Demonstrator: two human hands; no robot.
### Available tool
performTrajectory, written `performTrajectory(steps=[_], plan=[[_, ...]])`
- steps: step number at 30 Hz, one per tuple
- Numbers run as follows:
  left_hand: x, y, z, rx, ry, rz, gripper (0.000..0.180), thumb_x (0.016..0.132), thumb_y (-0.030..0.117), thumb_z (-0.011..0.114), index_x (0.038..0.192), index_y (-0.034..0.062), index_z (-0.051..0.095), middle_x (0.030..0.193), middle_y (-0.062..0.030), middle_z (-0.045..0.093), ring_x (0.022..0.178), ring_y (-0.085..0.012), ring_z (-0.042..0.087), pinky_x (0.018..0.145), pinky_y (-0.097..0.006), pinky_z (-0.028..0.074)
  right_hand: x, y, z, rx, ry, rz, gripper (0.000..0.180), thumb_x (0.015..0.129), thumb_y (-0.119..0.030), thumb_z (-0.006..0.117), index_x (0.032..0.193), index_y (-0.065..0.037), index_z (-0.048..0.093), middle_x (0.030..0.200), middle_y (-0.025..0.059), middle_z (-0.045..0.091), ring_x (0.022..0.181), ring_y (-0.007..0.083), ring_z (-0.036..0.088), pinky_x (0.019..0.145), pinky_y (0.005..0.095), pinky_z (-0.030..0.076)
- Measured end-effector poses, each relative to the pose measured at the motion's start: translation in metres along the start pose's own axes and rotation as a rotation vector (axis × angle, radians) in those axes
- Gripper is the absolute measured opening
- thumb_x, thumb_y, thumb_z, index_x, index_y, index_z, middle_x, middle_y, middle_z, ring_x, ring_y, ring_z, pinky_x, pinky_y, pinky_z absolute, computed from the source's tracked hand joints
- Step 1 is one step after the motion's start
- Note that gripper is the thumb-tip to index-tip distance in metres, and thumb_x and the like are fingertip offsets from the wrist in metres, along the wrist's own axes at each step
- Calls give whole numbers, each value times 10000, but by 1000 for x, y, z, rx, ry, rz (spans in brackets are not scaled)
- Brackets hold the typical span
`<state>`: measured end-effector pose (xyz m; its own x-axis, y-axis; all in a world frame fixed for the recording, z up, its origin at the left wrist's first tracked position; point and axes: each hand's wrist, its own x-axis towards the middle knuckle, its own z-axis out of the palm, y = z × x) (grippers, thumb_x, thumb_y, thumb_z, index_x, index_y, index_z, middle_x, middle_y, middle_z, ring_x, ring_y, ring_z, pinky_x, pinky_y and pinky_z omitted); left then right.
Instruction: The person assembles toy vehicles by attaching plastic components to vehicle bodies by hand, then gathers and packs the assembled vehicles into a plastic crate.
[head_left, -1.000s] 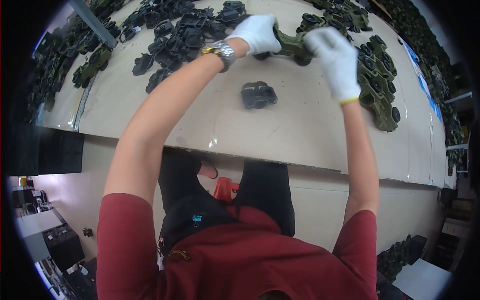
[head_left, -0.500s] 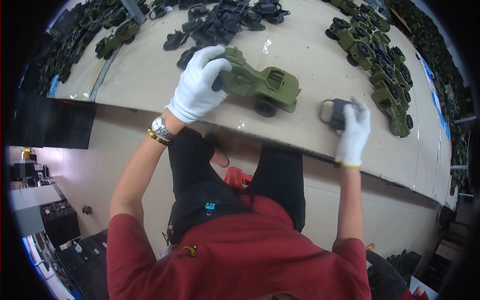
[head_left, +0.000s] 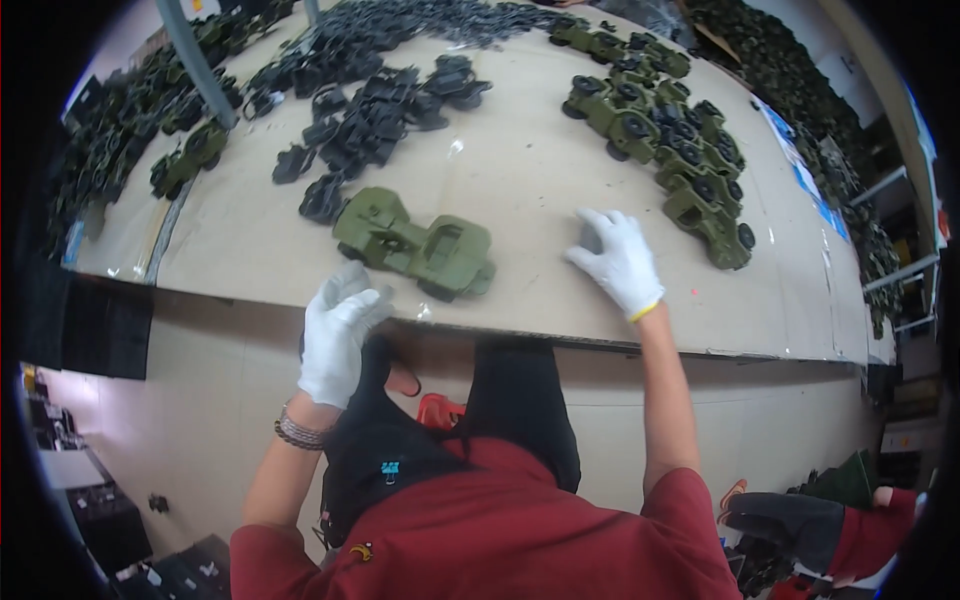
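A green toy jeep body with dark wheels rests on the table near its front edge, touched by neither hand as far as I can see. Just below it, my left hand, in a white glove, has its fingers loosely bent and apart, blurred at the tips. To the right of the jeep, my gloved right hand is over the tabletop, thumb and fingers apart. A grey patch shows between them; whether it is shadow or a small part is unclear. Nothing else can be made out in either hand.
Dark grey plastic parts lie heaped behind the jeep, spreading to the far side. Green jeep bodies form a row at the right. More vehicles lie at the left beside a metal post. A person is at lower right.
My left hand has let go of the jeep and drawn back toward me. My right hand has moved inward. The looped grey part near it no longer shows. The whole view has shifted.
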<state>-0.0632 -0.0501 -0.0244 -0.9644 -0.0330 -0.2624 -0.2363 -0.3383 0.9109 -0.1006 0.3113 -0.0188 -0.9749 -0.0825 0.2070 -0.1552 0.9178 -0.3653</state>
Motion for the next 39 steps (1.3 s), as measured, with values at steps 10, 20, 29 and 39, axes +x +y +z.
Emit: performTrajectory(steps=[10,20,29,39], plan=[[59,-6,20,-323,-233,-338,400,1056,312,504,1351,41,504,1314,-157,609,1196,-294,626,1012,-453,535,46,-126,46,648,32,-191,533,833,-413,744,1202,-40,653,1060,203,687,966,371,667,866,427,519],[24,0,55,-471,-531,-192,482,1019,406,552,1350,55,562,1268,-119,641,1113,-238,653,974,-412,548,-18,-143,21,550,407,-221,583,788,-350,810,1272,-79,629,1095,151,645,1002,342,604,875,415,501],[12,-2,60,-801,-795,-354,536,954,327,625,1376,17,510,1358,-174,589,1247,-329,577,1095,-505,444,-30,-132,-22,891,245,39,755,880,-473,715,1434,-23,470,1186,146,585,1074,238,604,951,363,488],[-9,4,60,-178,-316,146,464,854,39,778,1278,26,590,1193,-53,657,1054,-139,643,934,-297,525,-51,-140,-2,318,341,-339,833,698,-536,794,1365,-85,578,1171,123,617,1014,347,556,896,432,480]])
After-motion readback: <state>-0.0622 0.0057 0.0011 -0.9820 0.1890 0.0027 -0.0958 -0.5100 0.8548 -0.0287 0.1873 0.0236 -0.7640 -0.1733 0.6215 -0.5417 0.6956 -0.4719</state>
